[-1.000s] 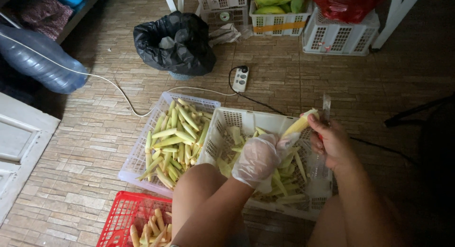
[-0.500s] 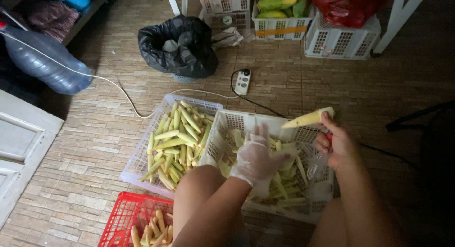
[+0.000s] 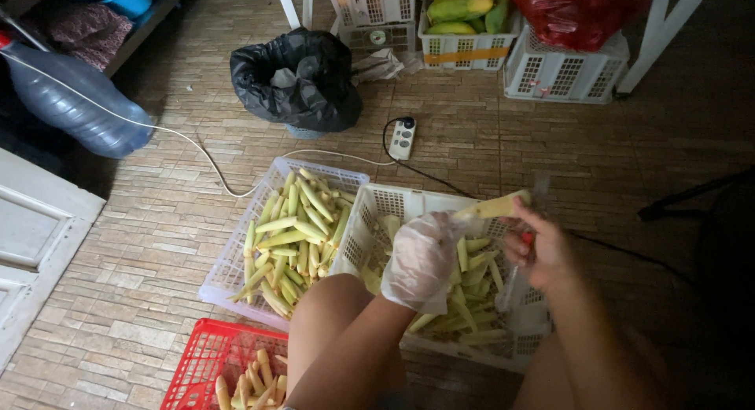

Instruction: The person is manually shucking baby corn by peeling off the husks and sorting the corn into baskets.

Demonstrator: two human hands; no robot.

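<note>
floor (image 3: 613, 166): brick-patterned tiles were seen under everything, dim toward the right.
water bottle (image 3: 75, 103): a large blue bottle was laid on its side at the far left, with a white cable run across it.
black bag (image 3: 297, 78): a bin lined with a black bag was stood beyond the baskets, a small white remote (image 3: 402, 138) on the floor just to its right.
far crates (image 3: 464, 44): white crates were lined along the top, one filled with green and yellow fruit.
left basket (image 3: 236, 257): a white basket was filled with pale yellow-green strips.
right basket (image 3: 377, 209): a second white basket, touching the first, was placed under both hands, with cut strips inside.
red basket (image 3: 206, 361): set nearest the knees, a few strips inside.
left hand (image 3: 423, 257): covered by a clear glove, its fingers were closed loosely on the near end of the strip.
right hand (image 3: 543, 253): bare, its fingers were curled shut around a blurred tool handle.
strip (image 3: 494, 208): one yellow piece was held above the right basket, between the two hands.
</note>
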